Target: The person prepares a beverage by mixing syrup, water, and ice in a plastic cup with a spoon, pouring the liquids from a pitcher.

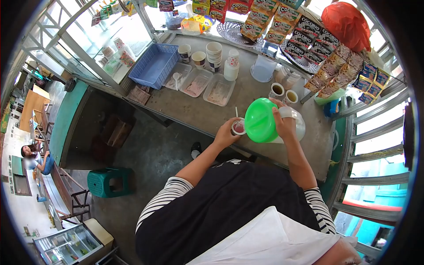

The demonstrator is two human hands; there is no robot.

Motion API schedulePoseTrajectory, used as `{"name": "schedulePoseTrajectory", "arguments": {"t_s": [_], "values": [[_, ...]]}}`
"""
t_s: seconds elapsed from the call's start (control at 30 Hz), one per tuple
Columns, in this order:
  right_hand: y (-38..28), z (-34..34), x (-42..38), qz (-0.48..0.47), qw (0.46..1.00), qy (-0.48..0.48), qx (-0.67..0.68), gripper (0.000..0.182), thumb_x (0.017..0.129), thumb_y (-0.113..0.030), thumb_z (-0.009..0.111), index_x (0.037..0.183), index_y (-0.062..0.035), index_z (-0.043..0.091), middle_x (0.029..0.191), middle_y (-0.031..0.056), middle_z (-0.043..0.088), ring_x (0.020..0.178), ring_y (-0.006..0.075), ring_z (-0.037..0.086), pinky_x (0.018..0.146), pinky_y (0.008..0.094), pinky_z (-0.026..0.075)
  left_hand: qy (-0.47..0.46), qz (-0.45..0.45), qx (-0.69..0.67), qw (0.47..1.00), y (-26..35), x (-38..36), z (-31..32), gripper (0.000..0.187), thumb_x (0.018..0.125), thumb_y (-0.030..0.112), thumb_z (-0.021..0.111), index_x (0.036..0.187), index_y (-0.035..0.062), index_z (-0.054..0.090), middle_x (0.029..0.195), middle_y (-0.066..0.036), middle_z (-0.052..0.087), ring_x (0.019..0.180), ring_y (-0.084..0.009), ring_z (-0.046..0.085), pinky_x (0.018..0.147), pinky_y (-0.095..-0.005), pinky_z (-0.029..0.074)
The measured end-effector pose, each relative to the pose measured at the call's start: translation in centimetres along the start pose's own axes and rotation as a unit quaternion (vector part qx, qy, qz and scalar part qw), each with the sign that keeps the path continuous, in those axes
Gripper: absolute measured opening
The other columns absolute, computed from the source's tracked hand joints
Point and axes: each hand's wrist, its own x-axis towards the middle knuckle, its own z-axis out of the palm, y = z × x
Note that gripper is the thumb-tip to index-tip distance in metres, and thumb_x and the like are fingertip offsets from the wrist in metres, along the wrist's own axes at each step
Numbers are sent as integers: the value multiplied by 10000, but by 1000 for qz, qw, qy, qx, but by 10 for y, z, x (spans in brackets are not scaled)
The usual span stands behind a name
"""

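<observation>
My black shirt (229, 207) is closest to me. My right hand (285, 123) has a tight grip on the big jug with the green lid (261, 120), tipped over the table (198, 112). My left hand (227, 132) grips a small cup (238, 127) right beside the jug's lid.

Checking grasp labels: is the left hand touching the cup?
Touching. The head view shows the left hand wrapped around the cup, fingers against its side, beside the green-lidded jug that the right hand tilts.
</observation>
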Motion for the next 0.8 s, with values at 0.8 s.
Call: {"name": "schedulePoseTrajectory", "arguments": {"t_s": [0.8], "values": [[17,-22,5,61,996,69,5,392,980,-372,514,1277,-162,661,1216,160,664,1173,331,603,1019,410,426,-47,49,-38,997,-6,49,21,591,699,114,801,1245,114,576,1060,-155,695,969,-308,691,829,-382,546]]}}
